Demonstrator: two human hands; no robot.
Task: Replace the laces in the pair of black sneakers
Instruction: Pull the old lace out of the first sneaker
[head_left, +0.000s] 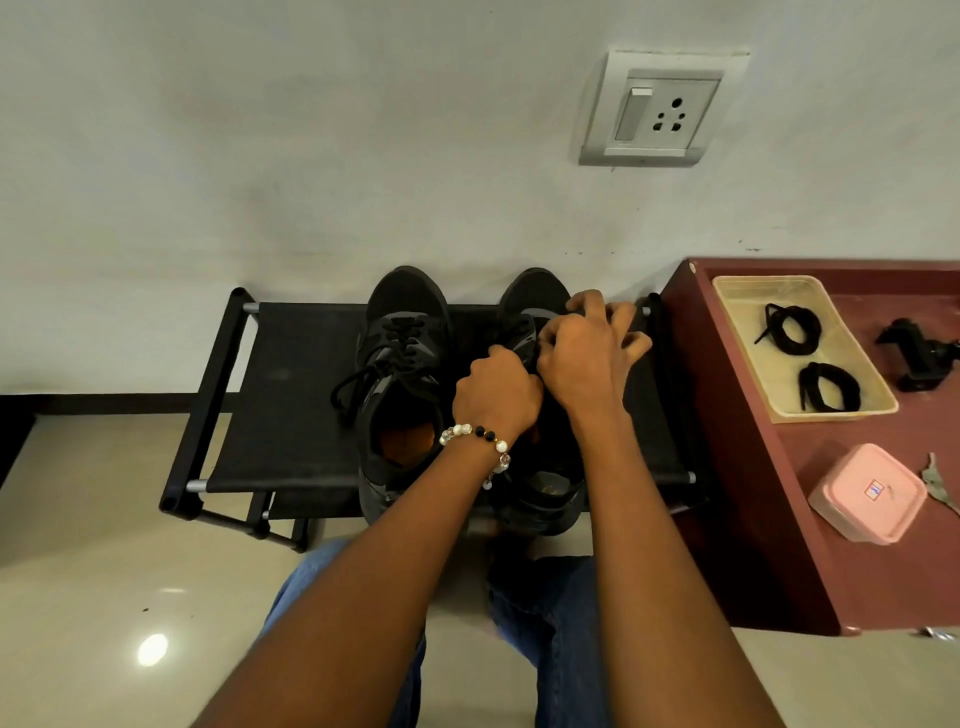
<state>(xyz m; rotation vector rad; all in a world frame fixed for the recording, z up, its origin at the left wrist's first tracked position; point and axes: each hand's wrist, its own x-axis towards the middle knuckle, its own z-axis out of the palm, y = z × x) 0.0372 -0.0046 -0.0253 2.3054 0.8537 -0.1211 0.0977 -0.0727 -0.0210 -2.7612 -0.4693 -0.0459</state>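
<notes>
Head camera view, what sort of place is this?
Probably a home entryway or room: a low black shoe rack against a wall, a wall socket, a maroon cabinet.

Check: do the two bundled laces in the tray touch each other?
Apart. The head view shows bare tray floor between the far lace bundle and the near lace bundle.

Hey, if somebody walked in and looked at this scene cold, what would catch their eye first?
First, the two hands working together at the middle: the left hand and right hand are busy over the right sneaker on the black rack, with the left sneaker beside it, laces loose. Next, the clear tray on the red table at right, holding two coiled black laces.
</notes>
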